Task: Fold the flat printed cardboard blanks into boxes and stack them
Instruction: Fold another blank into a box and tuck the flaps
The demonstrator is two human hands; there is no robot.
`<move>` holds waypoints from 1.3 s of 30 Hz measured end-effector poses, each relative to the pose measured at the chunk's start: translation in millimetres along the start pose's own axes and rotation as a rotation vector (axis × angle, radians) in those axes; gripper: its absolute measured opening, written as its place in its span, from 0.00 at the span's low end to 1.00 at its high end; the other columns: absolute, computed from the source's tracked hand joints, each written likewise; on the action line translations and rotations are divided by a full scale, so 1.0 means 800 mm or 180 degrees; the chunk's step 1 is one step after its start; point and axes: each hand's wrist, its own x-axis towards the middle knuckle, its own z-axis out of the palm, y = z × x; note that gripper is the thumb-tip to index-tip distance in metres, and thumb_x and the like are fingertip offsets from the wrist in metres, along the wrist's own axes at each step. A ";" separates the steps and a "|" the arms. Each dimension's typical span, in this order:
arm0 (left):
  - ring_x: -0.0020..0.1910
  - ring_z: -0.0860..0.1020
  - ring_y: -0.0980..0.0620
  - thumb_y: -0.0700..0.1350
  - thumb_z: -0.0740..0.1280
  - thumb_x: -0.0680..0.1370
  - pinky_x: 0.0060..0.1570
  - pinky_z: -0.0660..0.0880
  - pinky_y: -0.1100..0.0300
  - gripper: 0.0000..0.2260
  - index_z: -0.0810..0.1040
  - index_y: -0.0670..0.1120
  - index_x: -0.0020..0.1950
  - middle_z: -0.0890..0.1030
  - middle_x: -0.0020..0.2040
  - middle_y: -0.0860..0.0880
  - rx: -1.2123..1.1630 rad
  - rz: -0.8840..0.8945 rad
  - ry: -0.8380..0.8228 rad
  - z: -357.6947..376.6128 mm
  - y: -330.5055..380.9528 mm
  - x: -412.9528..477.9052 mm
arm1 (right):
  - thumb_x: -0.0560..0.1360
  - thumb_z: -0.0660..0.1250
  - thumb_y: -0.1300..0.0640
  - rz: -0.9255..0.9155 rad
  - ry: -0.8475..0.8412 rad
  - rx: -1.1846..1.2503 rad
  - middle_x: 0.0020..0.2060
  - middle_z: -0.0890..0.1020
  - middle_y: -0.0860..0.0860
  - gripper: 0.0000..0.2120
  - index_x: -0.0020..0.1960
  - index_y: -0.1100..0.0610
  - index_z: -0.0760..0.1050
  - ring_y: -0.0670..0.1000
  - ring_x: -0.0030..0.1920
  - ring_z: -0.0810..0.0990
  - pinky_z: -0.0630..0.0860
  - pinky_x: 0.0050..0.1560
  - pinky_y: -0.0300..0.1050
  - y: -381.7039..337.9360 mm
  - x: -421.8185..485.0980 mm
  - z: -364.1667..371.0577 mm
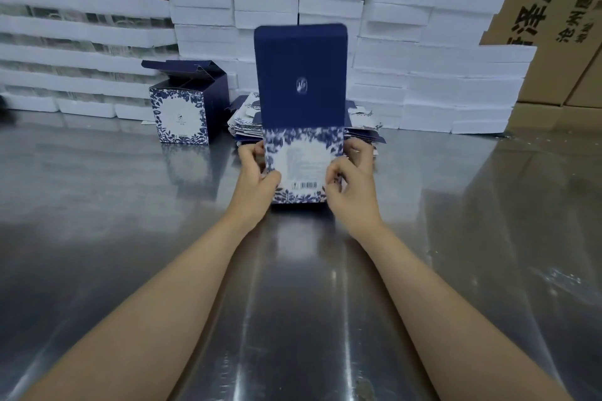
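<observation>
1. Far left, white foam trays are stacked in rows along the back of the steel counter.
2. A folded box, blue and white with a leaf print, stands upright on the counter with its top flaps open.
3. The left hand grasps the left edge of a cardboard blank, thumb on the front and fingers curled behind.
4. The blank stands upright at the counter's middle, with its lower edge at the surface. Its upper panel is dark blue, and its lower panel is floral with a barcode. It is slightly blurred.
5. Behind it, a pile of flat blanks lies on the counter and shows on both sides of the held blank.
6. The right hand pinches the blank's lower right edge with curled fingers.
7. More foam stacks rise at the right, in front of brown cartons.
</observation>
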 end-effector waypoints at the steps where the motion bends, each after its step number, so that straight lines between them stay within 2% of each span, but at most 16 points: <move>1: 0.42 0.73 0.60 0.39 0.58 0.71 0.43 0.72 0.60 0.09 0.64 0.52 0.47 0.73 0.47 0.52 -0.0065 -0.0057 0.0190 0.001 0.003 0.000 | 0.65 0.57 0.79 0.0139 0.0084 -0.0016 0.56 0.67 0.50 0.12 0.34 0.63 0.71 0.43 0.56 0.70 0.68 0.47 0.31 0.001 -0.001 0.001; 4: 0.44 0.79 0.52 0.38 0.56 0.76 0.48 0.75 0.56 0.11 0.71 0.47 0.36 0.80 0.43 0.48 -0.0689 -0.0169 0.1371 -0.002 0.014 0.011 | 0.65 0.55 0.80 0.0599 0.0718 0.0000 0.45 0.69 0.46 0.12 0.32 0.66 0.71 0.41 0.40 0.69 0.68 0.38 0.33 0.006 0.003 -0.004; 6: 0.46 0.79 0.56 0.39 0.56 0.78 0.47 0.75 0.58 0.13 0.76 0.46 0.39 0.81 0.46 0.47 -0.0921 -0.0328 0.1724 -0.007 0.018 0.017 | 0.64 0.55 0.79 0.0703 0.1151 -0.0080 0.39 0.70 0.44 0.16 0.32 0.60 0.71 0.45 0.37 0.71 0.69 0.39 0.37 0.010 0.007 -0.011; 9: 0.57 0.74 0.58 0.44 0.58 0.81 0.60 0.71 0.59 0.11 0.77 0.47 0.60 0.76 0.57 0.53 -0.0622 -0.0864 0.1262 -0.007 0.006 0.021 | 0.64 0.55 0.77 0.0880 0.1316 -0.0006 0.33 0.76 0.52 0.17 0.32 0.57 0.72 0.51 0.36 0.74 0.70 0.40 0.45 0.017 0.007 -0.017; 11: 0.61 0.72 0.60 0.49 0.56 0.82 0.63 0.66 0.62 0.14 0.72 0.50 0.67 0.75 0.61 0.56 -0.0498 -0.1217 0.0758 -0.002 0.000 0.020 | 0.67 0.55 0.76 0.1079 0.1297 0.0296 0.35 0.79 0.55 0.17 0.35 0.57 0.75 0.52 0.37 0.77 0.74 0.43 0.48 0.018 0.007 -0.016; 13: 0.47 0.79 0.65 0.50 0.53 0.83 0.51 0.71 0.65 0.13 0.75 0.51 0.59 0.82 0.50 0.56 -0.0711 -0.1277 0.0778 0.004 0.004 0.019 | 0.70 0.55 0.75 0.1193 0.1282 0.0549 0.43 0.82 0.54 0.18 0.44 0.59 0.79 0.52 0.44 0.81 0.77 0.51 0.44 0.017 0.008 -0.013; 15: 0.30 0.79 0.60 0.49 0.53 0.81 0.42 0.71 0.57 0.13 0.77 0.50 0.49 0.83 0.33 0.53 -0.0405 -0.1059 0.1209 0.001 0.007 0.019 | 0.74 0.55 0.71 0.1431 0.1314 0.0604 0.50 0.82 0.49 0.19 0.55 0.57 0.80 0.48 0.51 0.80 0.76 0.55 0.37 0.019 0.011 -0.012; 17: 0.26 0.75 0.55 0.45 0.54 0.80 0.42 0.72 0.54 0.13 0.77 0.48 0.42 0.79 0.26 0.52 -0.0166 -0.0682 0.1541 -0.006 0.006 0.017 | 0.76 0.53 0.66 0.1809 0.1471 0.0744 0.52 0.82 0.46 0.20 0.57 0.55 0.79 0.47 0.52 0.80 0.77 0.55 0.40 0.023 0.013 -0.014; 19: 0.35 0.77 0.53 0.41 0.57 0.80 0.48 0.74 0.52 0.11 0.77 0.49 0.42 0.81 0.35 0.53 -0.0055 -0.0465 0.1692 -0.010 0.004 0.018 | 0.76 0.52 0.64 0.2097 0.1843 0.0845 0.50 0.81 0.45 0.19 0.54 0.54 0.79 0.47 0.55 0.79 0.75 0.58 0.42 0.025 0.015 -0.020; 22: 0.54 0.76 0.55 0.40 0.62 0.80 0.61 0.74 0.54 0.09 0.77 0.47 0.58 0.79 0.56 0.51 0.0089 -0.0581 0.1226 -0.007 0.001 0.018 | 0.77 0.52 0.61 0.2358 0.2284 0.0855 0.45 0.79 0.47 0.15 0.49 0.52 0.77 0.50 0.52 0.78 0.72 0.58 0.46 0.026 0.018 -0.032; 25: 0.66 0.70 0.58 0.45 0.65 0.80 0.65 0.72 0.56 0.26 0.60 0.49 0.77 0.67 0.74 0.51 0.0436 -0.0803 0.0158 0.001 -0.009 0.013 | 0.74 0.53 0.57 0.2291 0.1996 0.1039 0.38 0.79 0.48 0.13 0.44 0.51 0.77 0.50 0.40 0.74 0.74 0.51 0.53 0.023 0.018 -0.033; 28: 0.63 0.69 0.70 0.47 0.65 0.81 0.72 0.64 0.52 0.37 0.42 0.53 0.80 0.53 0.79 0.55 0.0734 -0.0696 -0.0675 0.004 -0.014 0.007 | 0.75 0.52 0.55 0.2074 0.1537 0.0949 0.39 0.82 0.45 0.16 0.45 0.46 0.78 0.47 0.39 0.78 0.76 0.47 0.49 0.019 0.013 -0.025; 31: 0.66 0.60 0.73 0.50 0.71 0.76 0.71 0.57 0.58 0.46 0.36 0.54 0.78 0.50 0.75 0.70 0.0638 -0.0649 -0.0733 -0.003 -0.017 0.009 | 0.80 0.50 0.56 0.1984 0.1186 0.0873 0.53 0.82 0.46 0.19 0.62 0.45 0.76 0.49 0.56 0.80 0.76 0.60 0.48 0.023 0.015 -0.023; 33: 0.74 0.50 0.64 0.55 0.77 0.68 0.71 0.49 0.60 0.57 0.35 0.55 0.78 0.45 0.78 0.62 0.1035 -0.0578 -0.0537 -0.003 -0.017 0.010 | 0.83 0.50 0.53 0.1951 0.0808 0.0792 0.69 0.73 0.48 0.22 0.76 0.45 0.58 0.50 0.69 0.71 0.65 0.71 0.49 0.027 0.017 -0.022; 35: 0.76 0.46 0.60 0.60 0.79 0.59 0.74 0.47 0.58 0.65 0.32 0.55 0.77 0.43 0.80 0.54 0.1182 -0.0407 -0.0467 -0.001 -0.014 0.009 | 0.84 0.49 0.49 0.1807 0.0473 0.0485 0.77 0.59 0.49 0.27 0.79 0.46 0.42 0.50 0.76 0.59 0.55 0.76 0.49 0.025 0.017 -0.019; 39: 0.72 0.65 0.52 0.67 0.73 0.61 0.67 0.66 0.56 0.58 0.39 0.57 0.79 0.63 0.75 0.50 0.1287 0.0180 -0.0236 0.007 -0.002 0.001 | 0.83 0.47 0.43 0.1365 0.0403 0.0495 0.78 0.54 0.46 0.27 0.79 0.44 0.43 0.48 0.77 0.55 0.53 0.75 0.45 0.016 0.013 -0.015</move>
